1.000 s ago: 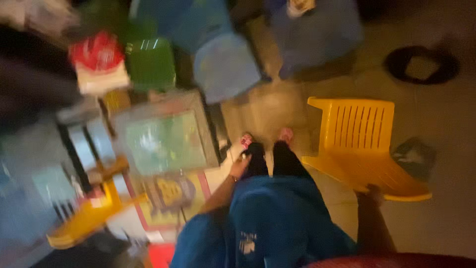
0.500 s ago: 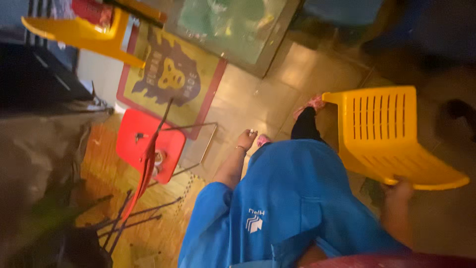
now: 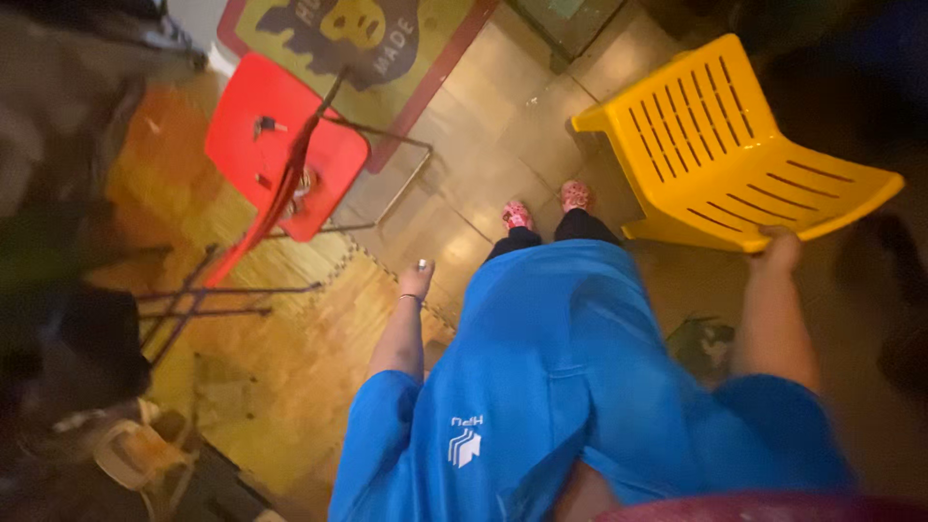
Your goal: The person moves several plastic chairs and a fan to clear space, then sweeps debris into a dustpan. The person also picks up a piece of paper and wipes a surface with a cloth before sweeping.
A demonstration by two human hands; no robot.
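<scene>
So the view is swinging around a lot: half a second ago the slatted yellow plastic chair point(image 3: 739, 159) was sitting over at 3 o'clock with the right hand point(image 3: 779, 249) just nearing its edge, and now it's up at 1 o'clock, tilted, with that hand gripping the front lip of the seat. Fingers are curled over the rim, pinching the plastic, so I'm guessing it's being lifted or dragged.

The left hand point(image 3: 417, 280) is hanging loose at about 10 o'clock from the body, fingers relaxed and holding nothing, well apart from the red plastic chair with thin metal legs point(image 3: 280, 145) lying tipped at 11 o'clock.

Counting: two chairs, one yellow and one red, one printed yellow floor mat with a red border point(image 3: 367, 39) at 12, two pink shoes point(image 3: 546, 205).
</scene>
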